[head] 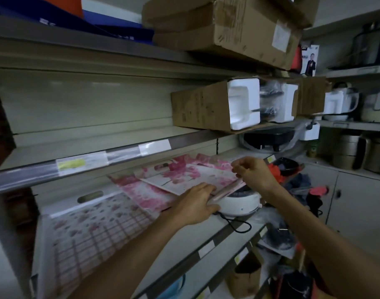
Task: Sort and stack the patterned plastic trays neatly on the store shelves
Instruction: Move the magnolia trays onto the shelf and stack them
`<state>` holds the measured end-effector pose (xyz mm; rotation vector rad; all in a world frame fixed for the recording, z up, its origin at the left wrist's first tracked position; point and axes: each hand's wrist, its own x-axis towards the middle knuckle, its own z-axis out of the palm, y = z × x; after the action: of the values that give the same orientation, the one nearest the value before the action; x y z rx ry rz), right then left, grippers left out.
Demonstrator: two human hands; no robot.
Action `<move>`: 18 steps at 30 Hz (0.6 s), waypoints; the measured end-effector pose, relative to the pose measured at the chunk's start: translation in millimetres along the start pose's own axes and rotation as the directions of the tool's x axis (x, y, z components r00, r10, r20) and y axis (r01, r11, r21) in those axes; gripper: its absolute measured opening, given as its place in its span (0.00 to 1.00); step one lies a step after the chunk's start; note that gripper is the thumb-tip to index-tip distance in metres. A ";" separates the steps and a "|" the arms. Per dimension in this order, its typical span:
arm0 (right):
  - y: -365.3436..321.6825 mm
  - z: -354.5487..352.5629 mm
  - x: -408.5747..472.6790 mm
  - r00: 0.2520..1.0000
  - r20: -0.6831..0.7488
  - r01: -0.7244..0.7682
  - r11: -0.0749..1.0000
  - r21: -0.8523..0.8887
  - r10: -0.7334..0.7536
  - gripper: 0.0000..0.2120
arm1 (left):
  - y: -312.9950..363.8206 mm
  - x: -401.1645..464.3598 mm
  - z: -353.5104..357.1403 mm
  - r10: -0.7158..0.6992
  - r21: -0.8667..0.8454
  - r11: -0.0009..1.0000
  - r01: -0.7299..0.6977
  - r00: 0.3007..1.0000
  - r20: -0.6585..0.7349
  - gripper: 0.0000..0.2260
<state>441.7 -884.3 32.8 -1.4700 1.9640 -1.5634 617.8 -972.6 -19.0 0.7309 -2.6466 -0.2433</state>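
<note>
Left hand (195,203) covers the near edge of the pink floral trays (184,175), so their count is unclear; right hand (252,172) is motion-blurred, its grip on the tray edge unreadable. White appliance (238,203) is half hidden under the trays. Checked tray (94,234) is smeared by blur, shelf labels (71,164) are illegible, and both forearms run off the bottom edge.

Above the left hand (196,203) the shelf (76,143) is bare and open. A white cooker (238,203) blocks its right side; the checked tray (94,229) fills the left.
</note>
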 end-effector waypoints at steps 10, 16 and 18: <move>34.0 0.9 52.5 0.994 0.092 0.068 0.998 -0.017 -0.067 0.05 | 5.6 10.5 14.9 -0.024 -0.141 0.990 0.017 0.998 -0.051 0.11; 36.9 -16.8 80.7 0.981 0.183 0.107 0.967 -0.230 -0.065 0.09 | 5.6 -20.1 -18.0 -0.083 -0.229 0.972 0.053 0.989 -0.120 0.09; 37.7 -23.3 91.0 0.983 0.181 0.082 0.964 -0.255 -0.036 0.08 | 5.6 -36.4 -26.3 -0.093 -0.239 0.969 0.058 0.986 -0.137 0.10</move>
<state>362.2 -945.7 45.4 -1.7163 2.1002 -1.1826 654.7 -950.5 -5.0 0.7406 -2.4009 -0.4942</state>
